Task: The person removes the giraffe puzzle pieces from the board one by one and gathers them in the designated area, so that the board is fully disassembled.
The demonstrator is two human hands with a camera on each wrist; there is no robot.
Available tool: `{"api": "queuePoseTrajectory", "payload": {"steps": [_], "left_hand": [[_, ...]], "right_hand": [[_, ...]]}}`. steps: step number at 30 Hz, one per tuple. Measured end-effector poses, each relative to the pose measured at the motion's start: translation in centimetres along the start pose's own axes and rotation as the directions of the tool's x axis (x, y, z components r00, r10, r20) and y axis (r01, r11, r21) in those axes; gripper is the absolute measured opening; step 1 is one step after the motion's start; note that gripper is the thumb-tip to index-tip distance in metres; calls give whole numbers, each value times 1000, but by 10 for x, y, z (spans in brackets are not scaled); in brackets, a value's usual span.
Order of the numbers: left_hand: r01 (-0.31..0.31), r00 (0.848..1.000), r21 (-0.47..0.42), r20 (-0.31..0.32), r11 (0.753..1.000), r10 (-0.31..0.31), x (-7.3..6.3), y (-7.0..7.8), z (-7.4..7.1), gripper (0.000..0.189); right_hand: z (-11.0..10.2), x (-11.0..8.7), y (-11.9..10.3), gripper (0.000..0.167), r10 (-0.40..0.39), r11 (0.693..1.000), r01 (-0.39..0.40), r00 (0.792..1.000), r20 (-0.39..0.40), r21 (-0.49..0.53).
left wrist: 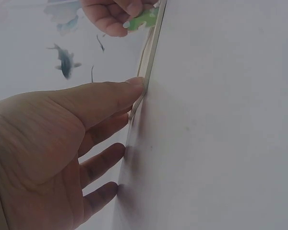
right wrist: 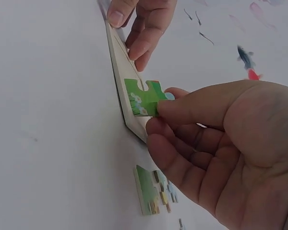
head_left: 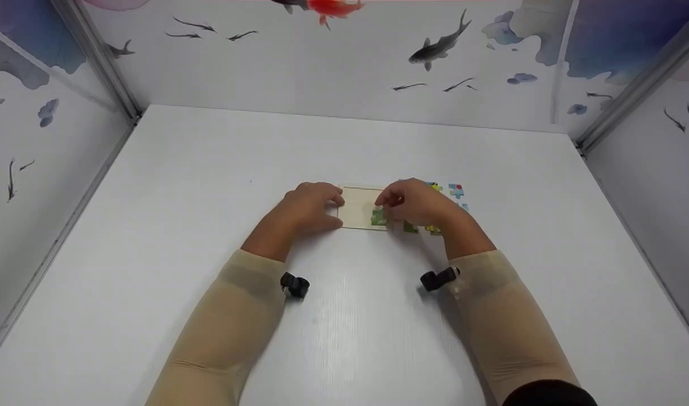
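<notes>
A shallow wooden puzzle tray [head_left: 356, 208] lies on the white table, its bare pale base showing. My left hand [head_left: 313, 207] holds the tray's left end; in the left wrist view its thumb [left wrist: 117, 96] touches the near edge while the other fingers spread behind. With thumb and fingertips, my right hand [head_left: 415, 202] pinches a green jigsaw piece [right wrist: 141, 98] over the right part of the tray. White flower shapes and a notch show on this piece, and it is tilted in the right wrist view. Whether it touches the base I cannot tell.
Several loose jigsaw pieces [head_left: 456, 190] lie right of the tray, partly hidden by my right hand and wrist. More pieces [right wrist: 146, 189] appear below the hand in the right wrist view. Fish-patterned panels [head_left: 322, 73] enclose the table at the back and sides.
</notes>
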State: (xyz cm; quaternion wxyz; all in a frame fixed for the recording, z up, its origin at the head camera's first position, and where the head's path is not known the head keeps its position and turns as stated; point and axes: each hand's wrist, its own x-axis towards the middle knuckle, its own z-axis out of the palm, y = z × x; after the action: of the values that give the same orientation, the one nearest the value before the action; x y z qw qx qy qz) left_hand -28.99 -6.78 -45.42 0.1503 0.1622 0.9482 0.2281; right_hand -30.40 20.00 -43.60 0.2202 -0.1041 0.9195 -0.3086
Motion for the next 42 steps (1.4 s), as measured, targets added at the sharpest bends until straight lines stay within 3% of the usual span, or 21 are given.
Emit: {"api": "queuePoseTrajectory", "payload": {"steps": [8, 14, 22, 28, 42], "left_hand": [[-13, 1000, -2, -3, 1000, 13, -3, 1, -2, 45], [-48, 999, 8, -5, 999, 48, -4, -1, -2, 46], [-26, 1000, -2, -8, 1000, 26, -3, -2, -1, 46], [-42, 999, -3, -11, 999, 42, -2, -4, 1, 45], [-45, 999, -15, -20, 999, 44, -4, -4, 0, 45]], "right_hand": [[-31, -22, 20, 20, -11, 991, 13, 1000, -10, 134], [-58, -47, 52, 25, 61, 984, -55, 998, -30, 167], [-80, -65, 99, 30, 169, 975, -164, 985, -21, 150], [-82, -69, 114, 30, 209, 972, -210, 978, 22, 107], [-79, -65, 126, 30, 264, 963, -264, 964, -10, 48]]}}
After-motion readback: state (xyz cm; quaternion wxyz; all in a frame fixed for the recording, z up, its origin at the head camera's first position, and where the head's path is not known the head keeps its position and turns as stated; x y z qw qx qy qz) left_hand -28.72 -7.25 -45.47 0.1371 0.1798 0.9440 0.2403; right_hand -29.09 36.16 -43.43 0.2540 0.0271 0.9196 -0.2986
